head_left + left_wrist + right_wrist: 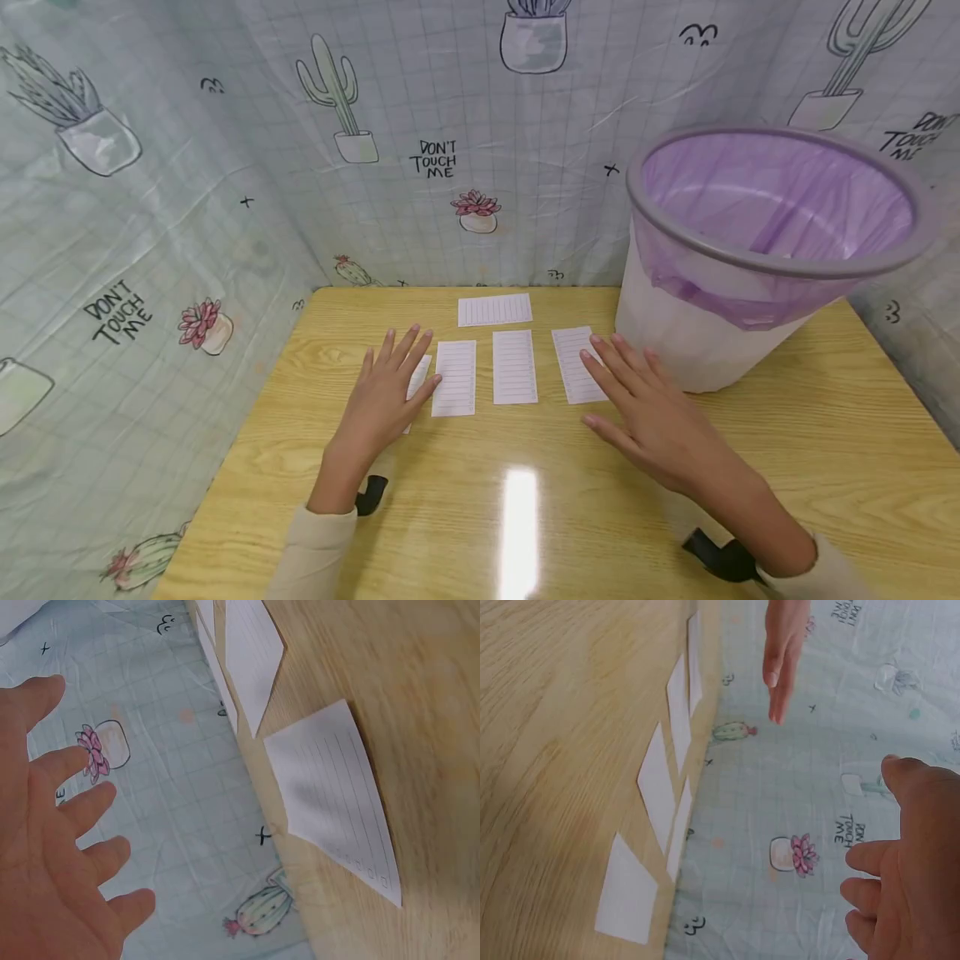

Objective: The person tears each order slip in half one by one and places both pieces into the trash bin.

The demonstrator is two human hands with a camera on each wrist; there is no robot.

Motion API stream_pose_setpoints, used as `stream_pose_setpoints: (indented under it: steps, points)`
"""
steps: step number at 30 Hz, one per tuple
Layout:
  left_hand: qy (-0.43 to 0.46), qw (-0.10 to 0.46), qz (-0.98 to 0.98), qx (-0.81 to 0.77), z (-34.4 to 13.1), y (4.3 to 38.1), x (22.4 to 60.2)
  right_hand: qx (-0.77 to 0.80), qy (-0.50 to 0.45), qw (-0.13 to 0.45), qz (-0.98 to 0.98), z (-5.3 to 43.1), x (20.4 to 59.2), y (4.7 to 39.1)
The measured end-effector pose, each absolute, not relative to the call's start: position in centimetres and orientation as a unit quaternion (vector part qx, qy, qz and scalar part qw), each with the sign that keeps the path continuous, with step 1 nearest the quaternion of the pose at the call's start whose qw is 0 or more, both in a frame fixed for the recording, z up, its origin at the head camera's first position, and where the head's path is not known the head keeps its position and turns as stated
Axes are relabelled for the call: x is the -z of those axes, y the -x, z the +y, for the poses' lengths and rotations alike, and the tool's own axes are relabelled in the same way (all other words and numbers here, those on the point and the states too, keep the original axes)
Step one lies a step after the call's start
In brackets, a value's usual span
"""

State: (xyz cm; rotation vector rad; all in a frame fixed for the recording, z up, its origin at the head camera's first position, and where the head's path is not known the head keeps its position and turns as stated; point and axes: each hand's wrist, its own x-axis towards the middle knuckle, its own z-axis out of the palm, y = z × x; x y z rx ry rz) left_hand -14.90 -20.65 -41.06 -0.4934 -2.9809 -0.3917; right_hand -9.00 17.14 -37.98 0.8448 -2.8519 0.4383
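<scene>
Several white lined paper slips lie flat on the wooden table. My left hand (384, 396), fingers spread, is held above the table and partly covers the leftmost slip (419, 377) in the head view. Beside it lies a second upright slip (454, 379), then a middle slip (514, 367). Fingers spread too, my right hand (660, 417) partly hides the right slip (573, 360). Another slip (495, 310) lies sideways behind the row. Both wrist views show gaps between the hands and the paper, such as the slip (322, 795) in the left wrist view. Neither hand holds anything.
A white bin (678, 333) with a purple liner (750, 187) and grey rim stands on the table at right, close behind the right hand. A cactus-patterned sheet (390, 100) hangs behind and to the left. Light reflects off the wooden table (300, 433) near the front.
</scene>
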Motion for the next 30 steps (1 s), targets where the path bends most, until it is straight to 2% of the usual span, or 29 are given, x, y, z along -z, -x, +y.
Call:
stream_pose_setpoints:
  steps: [8, 22, 30]
  points:
    - [0.149, 0.047, -0.978, 0.135, -21.4, 14.3, 41.3, -0.153, -0.283, 0.051, -0.946, 16.2, 38.5, 9.7]
    - [0.138, 0.059, -0.976, 0.156, -22.5, 13.8, 42.3, -0.169, -0.308, 0.063, -0.934, 14.8, 39.1, 10.6]
    - [0.128, 0.042, -0.974, 0.183, -23.0, 13.3, 42.3, -0.191, -0.328, 0.070, -0.923, 13.6, 39.4, 11.3]
